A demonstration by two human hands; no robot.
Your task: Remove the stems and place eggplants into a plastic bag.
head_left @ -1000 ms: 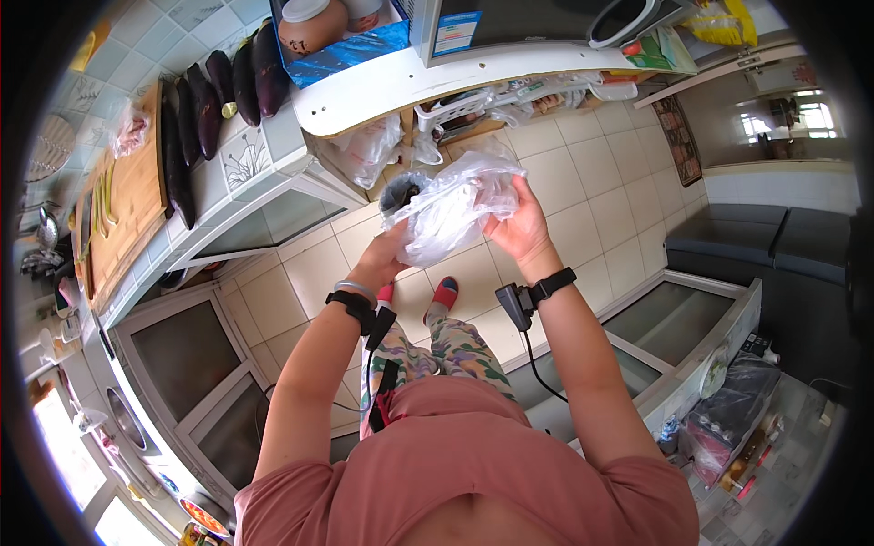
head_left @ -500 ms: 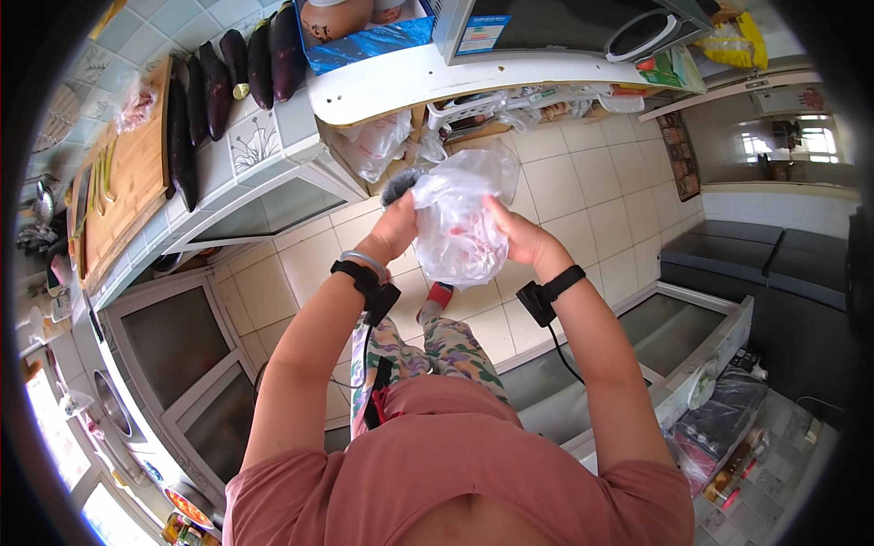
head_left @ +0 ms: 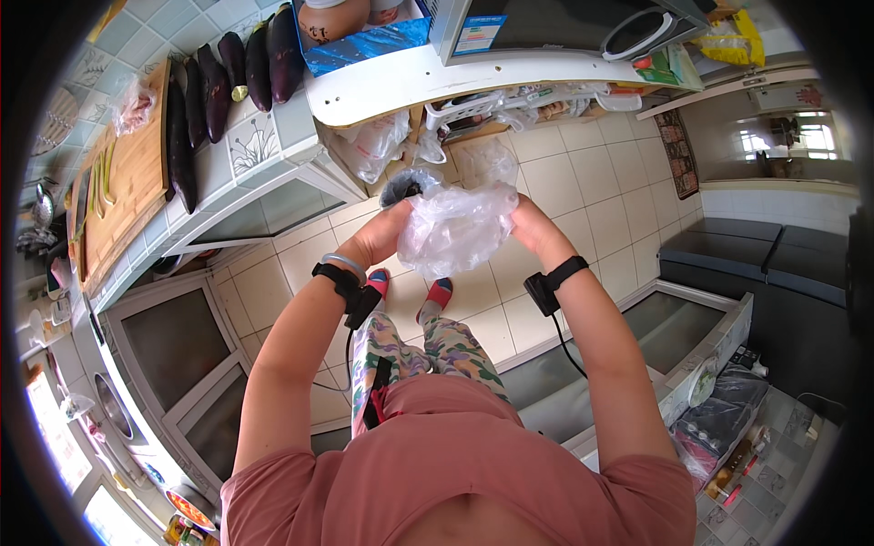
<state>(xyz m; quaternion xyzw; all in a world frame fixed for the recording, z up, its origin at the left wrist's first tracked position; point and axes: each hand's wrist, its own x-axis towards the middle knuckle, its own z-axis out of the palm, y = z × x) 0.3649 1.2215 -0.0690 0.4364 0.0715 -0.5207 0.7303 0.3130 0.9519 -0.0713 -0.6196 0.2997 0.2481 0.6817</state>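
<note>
Holding a clear plastic bag (head_left: 455,227) at chest height, left hand (head_left: 381,238) and right hand (head_left: 537,229) each with closed grip, contents unclear.

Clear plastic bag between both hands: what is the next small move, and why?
Probably part the bag's mouth with the fingertips. The clear plastic bag is bunched and crumpled between the left hand and the right hand, held up over the tiled floor, and no clear opening shows, so I would spread it before anything else.
</note>
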